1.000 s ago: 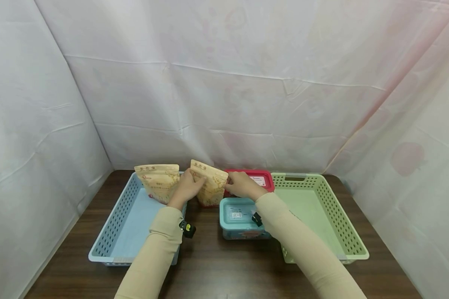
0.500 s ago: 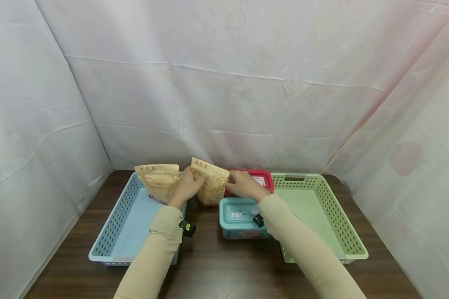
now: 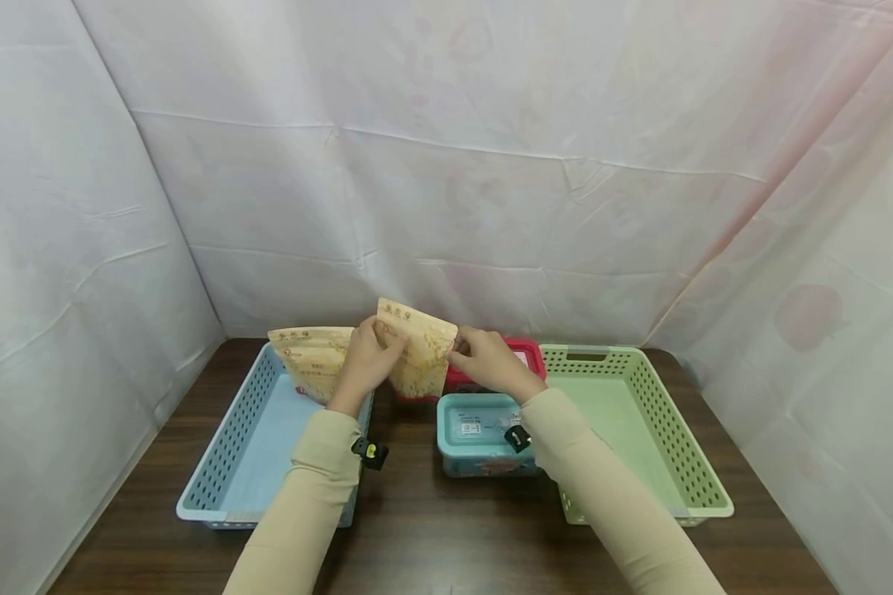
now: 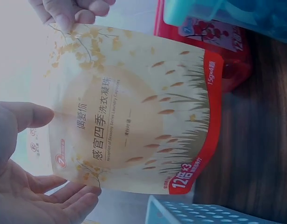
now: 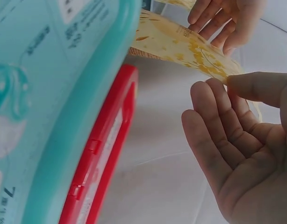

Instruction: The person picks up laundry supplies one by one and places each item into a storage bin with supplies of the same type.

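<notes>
A cream laundry capsule pouch with a red bottom band hangs upright between both hands at the back of the table. My left hand pinches its left edge near the top, thumb on the printed front and fingers behind, as the left wrist view shows. At the opposite edge, my right hand pinches the upper corner between thumb and fingers. The pouch front faces me, with leaf and grass prints. A second, similar pouch leans in the back of the blue basket, partly behind my left hand.
Right of the pouch stand a red lidded box and, in front of it, a teal lidded box. A green basket lies at the right, partly under my right sleeve. A white curtain hangs close behind everything.
Both hands have raised the pouch a little, and its bottom edge now sits higher in the head view. The baskets, boxes and second pouch have stayed put.
</notes>
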{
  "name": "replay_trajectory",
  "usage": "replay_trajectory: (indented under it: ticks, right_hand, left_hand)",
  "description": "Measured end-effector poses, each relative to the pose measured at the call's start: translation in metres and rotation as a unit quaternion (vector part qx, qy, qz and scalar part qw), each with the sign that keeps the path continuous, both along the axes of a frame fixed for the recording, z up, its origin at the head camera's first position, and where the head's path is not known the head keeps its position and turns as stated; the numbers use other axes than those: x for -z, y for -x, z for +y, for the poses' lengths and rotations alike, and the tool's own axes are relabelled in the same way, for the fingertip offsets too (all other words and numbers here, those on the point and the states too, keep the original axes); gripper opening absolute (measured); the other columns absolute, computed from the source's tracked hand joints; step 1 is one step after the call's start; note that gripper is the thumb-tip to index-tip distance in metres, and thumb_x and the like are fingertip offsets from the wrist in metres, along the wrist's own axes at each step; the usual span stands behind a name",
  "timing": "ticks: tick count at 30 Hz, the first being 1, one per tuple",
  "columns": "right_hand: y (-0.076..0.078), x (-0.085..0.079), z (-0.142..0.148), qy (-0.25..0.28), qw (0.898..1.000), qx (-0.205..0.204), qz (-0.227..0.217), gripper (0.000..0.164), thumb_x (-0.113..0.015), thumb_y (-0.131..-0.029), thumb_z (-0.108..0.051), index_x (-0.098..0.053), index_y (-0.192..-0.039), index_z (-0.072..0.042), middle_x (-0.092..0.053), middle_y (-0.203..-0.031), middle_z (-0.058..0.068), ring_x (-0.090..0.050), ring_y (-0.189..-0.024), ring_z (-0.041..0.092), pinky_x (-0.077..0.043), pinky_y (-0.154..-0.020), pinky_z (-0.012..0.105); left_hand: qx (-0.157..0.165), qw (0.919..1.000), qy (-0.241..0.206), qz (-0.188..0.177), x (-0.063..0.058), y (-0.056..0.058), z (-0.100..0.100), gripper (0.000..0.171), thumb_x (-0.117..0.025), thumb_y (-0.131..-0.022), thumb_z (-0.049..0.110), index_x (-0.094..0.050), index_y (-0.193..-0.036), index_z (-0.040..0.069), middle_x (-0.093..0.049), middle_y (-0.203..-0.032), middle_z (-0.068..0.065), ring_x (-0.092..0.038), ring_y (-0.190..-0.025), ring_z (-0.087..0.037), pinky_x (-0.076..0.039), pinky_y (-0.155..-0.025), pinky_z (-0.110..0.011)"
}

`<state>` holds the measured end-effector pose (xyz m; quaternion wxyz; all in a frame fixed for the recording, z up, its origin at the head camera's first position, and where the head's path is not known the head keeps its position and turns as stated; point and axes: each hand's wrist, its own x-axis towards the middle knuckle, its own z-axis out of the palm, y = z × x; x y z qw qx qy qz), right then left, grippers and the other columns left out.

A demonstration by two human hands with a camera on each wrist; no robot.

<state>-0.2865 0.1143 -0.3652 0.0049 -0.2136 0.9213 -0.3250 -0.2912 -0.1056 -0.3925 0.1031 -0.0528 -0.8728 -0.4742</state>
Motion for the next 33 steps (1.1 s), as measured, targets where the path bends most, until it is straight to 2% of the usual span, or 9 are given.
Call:
replay_trajectory:
  ticks: [2,5,8,10,12,17,23,28,33]
  right_hand:
    - [-0.001,-0.002,0.001,0.009,1.0,0.001,0.006,0.014,-0.067,-0.097,-0.021,-0.062,-0.093,-0.009,-0.068,-0.09,0.002,-0.061,-0.077,0.016,-0.054,-0.069,0.031]
    - [-0.001,-0.005,0.002,0.02,1.0,0.0,0.017,0.014,-0.067,-0.097,-0.022,-0.061,-0.093,-0.009,-0.069,-0.09,0.001,-0.062,-0.077,0.015,-0.054,-0.069,0.032]
    - [-0.003,-0.009,0.002,0.033,0.999,0.002,0.031,0.014,-0.066,-0.097,-0.021,-0.061,-0.092,-0.01,-0.068,-0.088,0.0,-0.062,-0.077,0.014,-0.054,-0.07,0.032]
    - [-0.005,-0.012,0.001,0.043,0.998,0.004,0.042,0.014,-0.066,-0.097,-0.021,-0.061,-0.091,-0.01,-0.068,-0.087,0.0,-0.062,-0.076,0.014,-0.054,-0.07,0.033]
    - [-0.006,-0.014,0.001,0.055,0.997,0.006,0.05,0.013,-0.066,-0.097,-0.02,-0.061,-0.092,-0.009,-0.067,-0.086,0.001,-0.062,-0.076,0.015,-0.053,-0.069,0.033]
    - [-0.008,-0.019,0.003,0.077,0.996,0.005,0.054,0.013,-0.066,-0.097,-0.019,-0.06,-0.095,-0.008,-0.067,-0.085,0.001,-0.06,-0.074,0.016,-0.052,-0.066,0.031]
    - [-0.011,-0.023,0.004,0.093,0.994,0.003,0.048,0.012,-0.066,-0.098,-0.019,-0.06,-0.097,-0.009,-0.067,-0.085,0.001,-0.06,-0.073,0.017,-0.052,-0.065,0.031]
    - [-0.01,-0.024,0.006,0.104,0.993,0.005,0.047,0.012,-0.065,-0.099,-0.02,-0.059,-0.097,-0.01,-0.066,-0.084,0.0,-0.059,-0.074,0.017,-0.05,-0.065,0.032]
    - [-0.009,-0.024,0.009,0.114,0.992,0.018,0.044,0.014,-0.064,-0.099,-0.023,-0.059,-0.098,-0.01,-0.065,-0.084,0.001,-0.058,-0.074,0.018,-0.049,-0.065,0.034]
  left_hand:
    - [-0.003,1.0,-0.007,0.003,-0.004,-0.002,0.0,0.048,-0.063,-0.097,0.032,-0.049,-0.122,-0.006,-0.048,-0.104,-0.017,-0.049,-0.085,-0.028,-0.044,-0.072,-0.039]
    - [-0.001,0.9998,-0.018,0.009,-0.008,-0.003,0.0,0.044,-0.063,-0.097,0.034,-0.047,-0.107,-0.007,-0.045,-0.1,-0.021,-0.046,-0.081,-0.032,-0.041,-0.068,-0.042]
    - [-0.011,0.9998,-0.016,0.01,-0.011,-0.004,-0.001,0.056,-0.062,-0.097,0.039,-0.048,-0.126,-0.007,-0.047,-0.12,-0.025,-0.049,-0.099,-0.034,-0.046,-0.082,-0.047]
    - [-0.017,0.9997,-0.015,0.008,-0.013,-0.005,-0.001,0.071,-0.061,-0.097,0.043,-0.04,-0.142,-0.007,-0.042,-0.135,-0.027,-0.047,-0.11,-0.035,-0.044,-0.093,-0.051]
    - [-0.024,0.9995,-0.018,0.008,-0.014,-0.005,-0.001,0.082,-0.061,-0.096,0.046,-0.03,-0.152,-0.005,-0.04,-0.141,-0.026,-0.047,-0.114,-0.035,-0.044,-0.096,-0.053]
    - [-0.034,0.9988,-0.031,0.015,-0.017,-0.007,-0.001,0.082,-0.063,-0.095,0.049,-0.033,-0.152,-0.002,-0.046,-0.128,-0.022,-0.049,-0.107,-0.034,-0.046,-0.088,-0.049]
    - [-0.043,0.9975,-0.051,0.021,-0.018,-0.009,-0.003,0.077,-0.066,-0.094,0.048,-0.039,-0.151,0.002,-0.049,-0.136,-0.019,-0.051,-0.123,-0.033,-0.046,-0.1,-0.049]
    - [-0.046,0.9954,-0.081,0.02,-0.02,-0.01,-0.007,0.069,-0.068,-0.094,0.048,-0.048,-0.146,0.007,-0.057,-0.13,-0.013,-0.057,-0.117,-0.029,-0.05,-0.097,-0.044]
    - [-0.057,0.9948,-0.079,0.027,-0.022,-0.012,-0.011,0.064,-0.067,-0.093,0.051,-0.057,-0.14,0.009,-0.063,-0.124,-0.012,-0.061,-0.114,-0.029,-0.052,-0.093,-0.046]
